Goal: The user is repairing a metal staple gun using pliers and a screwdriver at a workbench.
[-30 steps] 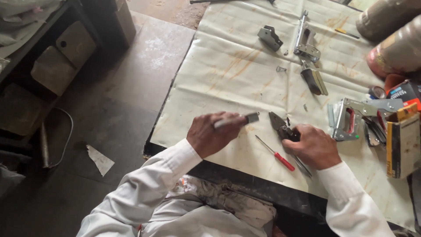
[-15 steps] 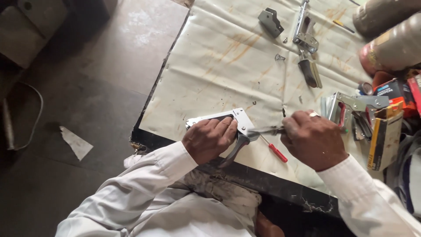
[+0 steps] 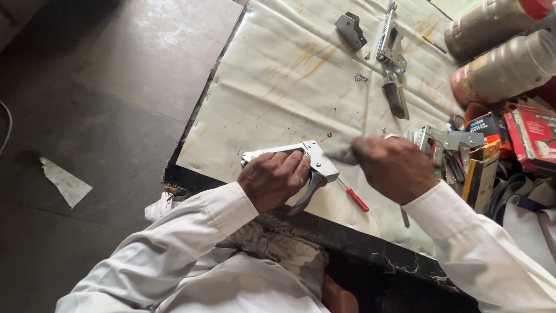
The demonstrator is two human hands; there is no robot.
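Right now my left hand point(image 3: 273, 177) is wrapped tight around a metal staple gun point(image 3: 301, 162), pressing it against the pale sheet point(image 3: 278, 87) near the table's front edge. My right hand point(image 3: 394, 168) is closed on a blurred tool point(image 3: 343, 155) at the gun's nose. Just beside lies a red-handled screwdriver point(image 3: 354, 200), with a small spring point(image 3: 361, 77) farther back.

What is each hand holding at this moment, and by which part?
The left hand grips a metal staple gun around its body and handle. The right hand holds a blurred tool by its rear end; its kind cannot be told.
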